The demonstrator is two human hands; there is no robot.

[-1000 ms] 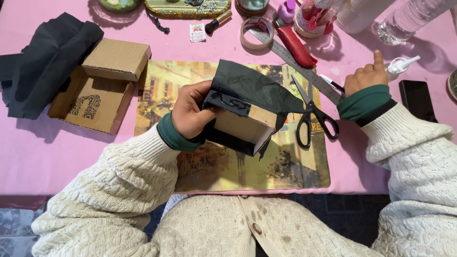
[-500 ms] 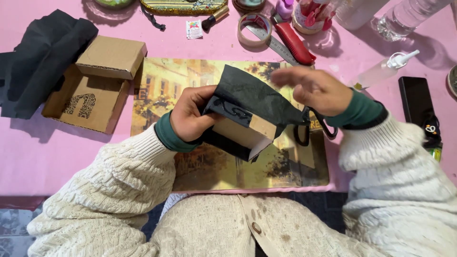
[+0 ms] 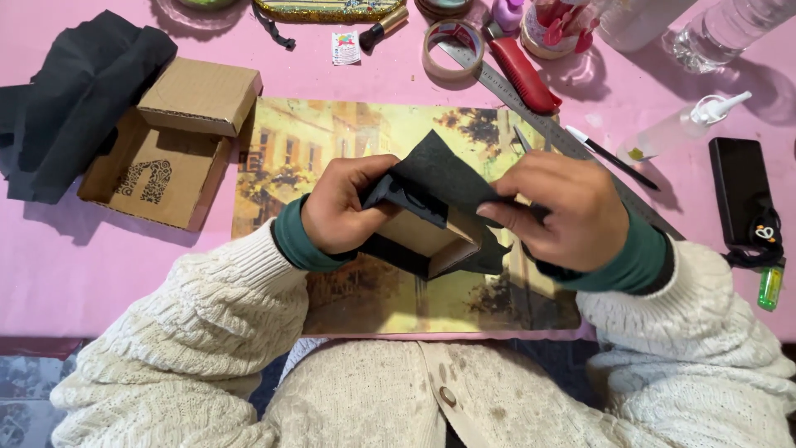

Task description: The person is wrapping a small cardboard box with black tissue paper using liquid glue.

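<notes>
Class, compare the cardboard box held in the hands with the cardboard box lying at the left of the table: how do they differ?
The held box is partly wrapped in black fabric; the table box is bare. The held box is gripped by the left hand, with the right hand on the fabric; the table box lies untouched, with a printed pattern. Both are brown cardboard.

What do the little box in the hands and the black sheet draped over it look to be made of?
The small box looks like plain brown cardboard: matte, with stiff flat walls and raw tan edges. The black sheet seems to be thin matte fabric or felt-like paper; it bends softly under the right hand, without shine.
</notes>
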